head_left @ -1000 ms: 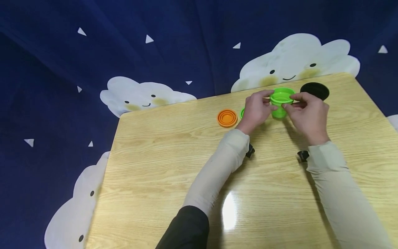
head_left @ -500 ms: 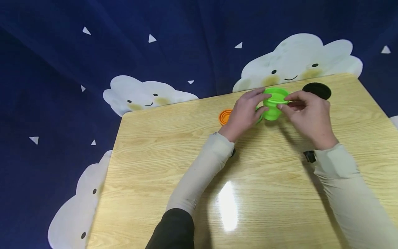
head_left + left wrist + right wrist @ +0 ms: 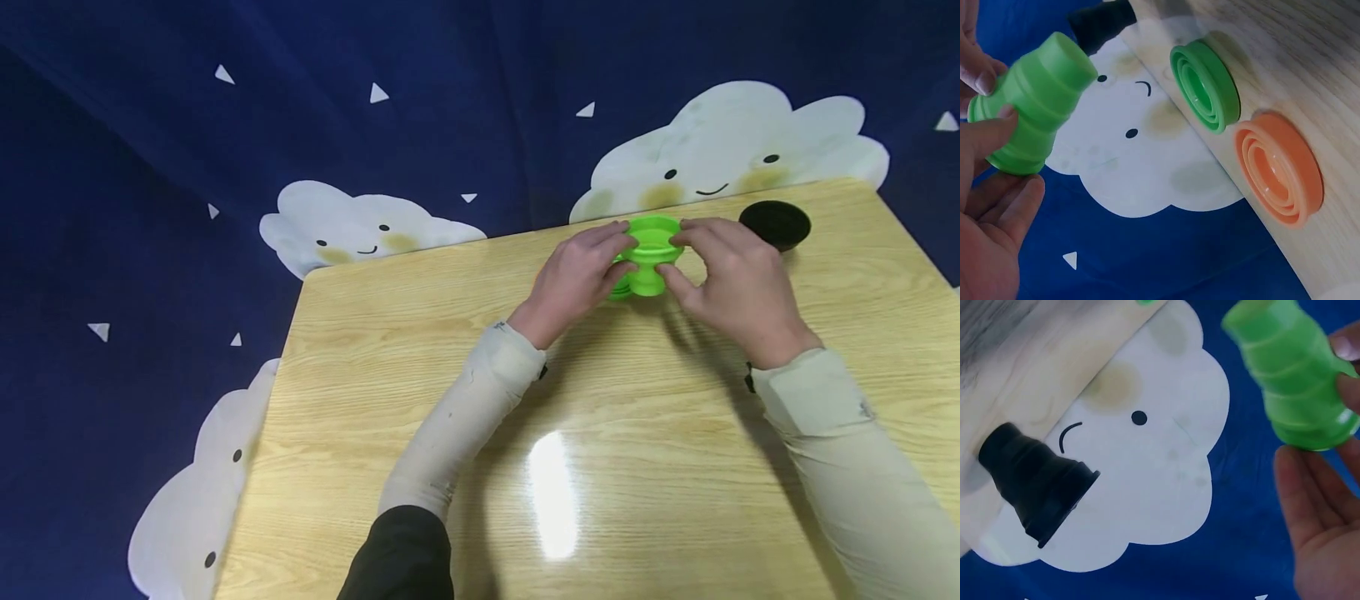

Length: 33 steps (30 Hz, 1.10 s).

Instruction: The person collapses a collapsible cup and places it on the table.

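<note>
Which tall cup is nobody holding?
The black cup, standing on the table. The tall green cup is held between the left hand and right hand.

In the head view, we observe the tall green cup [image 3: 649,260] shifted left in the upper right; the left hand [image 3: 573,279] now hides the orange cup [image 3: 1302,165].

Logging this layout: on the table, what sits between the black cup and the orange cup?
The collapsed green cup, nearer the orange cup than the black cup; the left wrist view shows it.
</note>
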Motion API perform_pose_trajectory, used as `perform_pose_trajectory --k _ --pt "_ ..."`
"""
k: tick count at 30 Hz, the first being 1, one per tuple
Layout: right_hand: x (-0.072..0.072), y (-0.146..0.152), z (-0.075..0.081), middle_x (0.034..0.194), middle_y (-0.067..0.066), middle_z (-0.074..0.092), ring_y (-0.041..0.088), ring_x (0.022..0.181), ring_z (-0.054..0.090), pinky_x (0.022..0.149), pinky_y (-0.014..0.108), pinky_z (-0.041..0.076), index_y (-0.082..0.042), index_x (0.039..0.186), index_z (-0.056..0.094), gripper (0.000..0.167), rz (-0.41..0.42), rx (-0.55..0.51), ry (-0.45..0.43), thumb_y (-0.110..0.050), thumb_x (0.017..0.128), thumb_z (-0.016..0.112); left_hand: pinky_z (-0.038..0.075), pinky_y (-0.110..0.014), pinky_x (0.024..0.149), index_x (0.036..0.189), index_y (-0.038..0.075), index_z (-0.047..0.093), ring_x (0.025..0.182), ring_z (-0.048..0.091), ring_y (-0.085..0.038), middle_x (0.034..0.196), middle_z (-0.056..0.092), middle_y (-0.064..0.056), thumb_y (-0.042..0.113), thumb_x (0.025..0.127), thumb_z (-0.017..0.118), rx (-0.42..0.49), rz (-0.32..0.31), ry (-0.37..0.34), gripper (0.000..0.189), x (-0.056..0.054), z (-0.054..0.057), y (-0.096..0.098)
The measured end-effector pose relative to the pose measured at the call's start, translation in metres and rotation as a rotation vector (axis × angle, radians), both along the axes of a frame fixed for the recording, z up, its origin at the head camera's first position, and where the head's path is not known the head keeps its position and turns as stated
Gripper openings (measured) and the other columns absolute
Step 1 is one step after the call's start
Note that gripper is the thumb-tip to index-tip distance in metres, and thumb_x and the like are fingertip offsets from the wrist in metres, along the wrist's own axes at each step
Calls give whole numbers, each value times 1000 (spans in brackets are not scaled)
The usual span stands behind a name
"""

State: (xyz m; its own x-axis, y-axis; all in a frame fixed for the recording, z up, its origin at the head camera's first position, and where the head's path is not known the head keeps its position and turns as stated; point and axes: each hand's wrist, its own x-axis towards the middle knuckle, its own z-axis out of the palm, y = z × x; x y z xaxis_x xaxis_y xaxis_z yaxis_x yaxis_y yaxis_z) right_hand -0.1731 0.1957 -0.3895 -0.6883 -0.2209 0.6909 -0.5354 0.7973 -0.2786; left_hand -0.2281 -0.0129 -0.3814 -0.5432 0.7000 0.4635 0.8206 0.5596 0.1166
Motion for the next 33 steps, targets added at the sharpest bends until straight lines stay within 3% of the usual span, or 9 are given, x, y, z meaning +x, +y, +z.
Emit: perform_pose_trajectory --k 7,16,21,25,27,29,31,33 --pt "-2 0 -1 99 25 71 43 87 67 73 57 56 7 98 68 30 9 41 75 -20 84 70 42 -20 105 117 4 70 120 62 -19 125 68 -10 20 98 69 11 -31 -6 25 1 0 -2" --pt "1 3 1 92 26 71 43 80 68 59 53 55 9 109 67 32 19 135 18 -18 92 70 47 -21 99 128 1 64 111 66 -19 122 69 -10 19 103 59 -7 -71 -47 31 -2 2 -5" --pt "0 2 -1 88 27 69 42 74 67 58 55 53 9 114 63 28 38 144 -11 -12 96 68 55 -25 81 130 0 64 88 69 -16 105 73 -9 20 102 60 3 -78 -44 34 -2 2 -6" --pt "0 0 -4 88 27 68 41 73 66 61 55 54 10 114 62 24 55 107 -20 -5 96 67 52 -26 64 131 2 62 67 60 -11 82 69 -3 20 102 60 77 -93 -71 34 0 1 -6" --pt "0 -2 -5 92 27 69 42 77 66 64 55 54 11 115 62 24 50 47 -50 -2 96 67 50 -22 62 132 2 58 65 58 -8 78 67 0 20 102 60 155 -108 -143 34 1 0 -6" --pt "1 -4 -5 94 28 69 42 79 67 66 54 55 11 116 63 23 32 -28 -99 -1 96 66 49 -19 64 132 4 55 67 60 -4 81 69 1 19 102 61 257 -130 -268 33 1 0 -6" --pt "2 -6 -4 96 27 70 40 81 69 69 41 57 10 116 65 22 12 -123 -161 1 96 64 52 -17 71 128 5 56 77 64 -1 92 72 0 16 101 63 384 -168 -440 30 1 0 -6" --pt "2 -6 -3 98 25 72 35 82 69 70 25 53 8 116 67 23 -1 -224 -224 8 93 62 56 -24 78 121 2 59 87 66 -5 102 71 -6 9 100 64 527 -233 -638 24 2 0 -7"
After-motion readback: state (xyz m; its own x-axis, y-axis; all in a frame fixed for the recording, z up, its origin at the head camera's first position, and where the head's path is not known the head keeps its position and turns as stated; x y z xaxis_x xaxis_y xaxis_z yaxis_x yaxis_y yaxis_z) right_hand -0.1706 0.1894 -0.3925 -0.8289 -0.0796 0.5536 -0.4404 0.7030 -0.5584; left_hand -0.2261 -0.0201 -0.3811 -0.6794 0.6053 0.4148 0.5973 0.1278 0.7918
